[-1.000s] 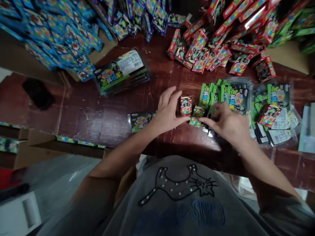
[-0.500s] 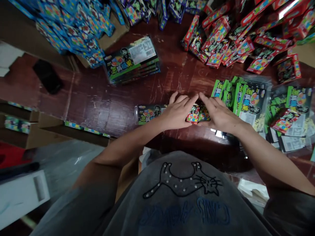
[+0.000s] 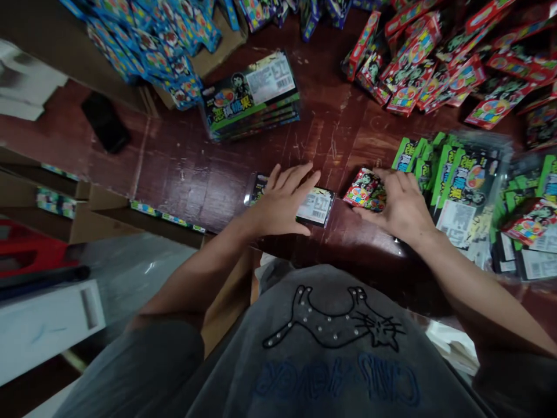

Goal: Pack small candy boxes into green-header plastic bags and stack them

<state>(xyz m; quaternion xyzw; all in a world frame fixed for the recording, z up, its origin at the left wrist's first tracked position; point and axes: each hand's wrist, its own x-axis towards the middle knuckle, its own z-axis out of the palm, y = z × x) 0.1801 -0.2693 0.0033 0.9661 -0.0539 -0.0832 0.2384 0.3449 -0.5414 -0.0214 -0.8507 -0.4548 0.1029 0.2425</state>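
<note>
Fingers spread, my left hand [image 3: 281, 203] lies over a flat black package with a white label [image 3: 317, 206] on the dark red table. To its right, my right hand [image 3: 402, 203] grips small red and black candy packets [image 3: 364, 187] between thumb and fingers, resting at the table surface. A gap of bare table separates the packets from the black package. Just right of my right hand is a pile of green and black packages in clear plastic [image 3: 463, 180].
Stacked black packages [image 3: 250, 96] lie ahead. Blue packets [image 3: 152, 43] fill the upper left, red packets [image 3: 418, 64] the upper right. A black phone [image 3: 105, 122] lies left. Cardboard boxes [image 3: 104, 217] stand at the lower left. One red packet [image 3: 533, 220] rests on packages at far right.
My hands have moved apart. The red packets have gone right with my right hand, away from the black package, whose label now shows. The whole view has shifted slightly.
</note>
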